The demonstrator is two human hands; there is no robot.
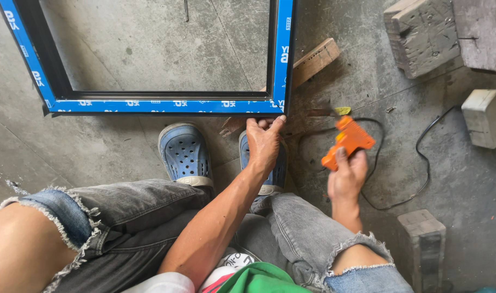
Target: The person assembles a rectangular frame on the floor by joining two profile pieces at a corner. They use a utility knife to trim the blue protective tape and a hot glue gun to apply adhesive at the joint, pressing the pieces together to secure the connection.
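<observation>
A dark metal window frame [166, 104] wrapped in blue protective film lies on the concrete floor in front of me. My left hand [263, 142] grips its near right corner, fingers hooked over the lower edge. To the right, my right hand [348, 177] holds an orange corded power drill [348, 141], its tip pointing toward the frame's corner; the drill is blurred. A black cable [421, 163] loops away from the tool across the floor.
My blue clogs [185, 154] stand just below the frame. A wooden plank [314, 61] lies under the frame's right side. Worn wooden blocks [421, 32] sit at top right, a pale block [484, 116] at right, another block [421, 244] at lower right.
</observation>
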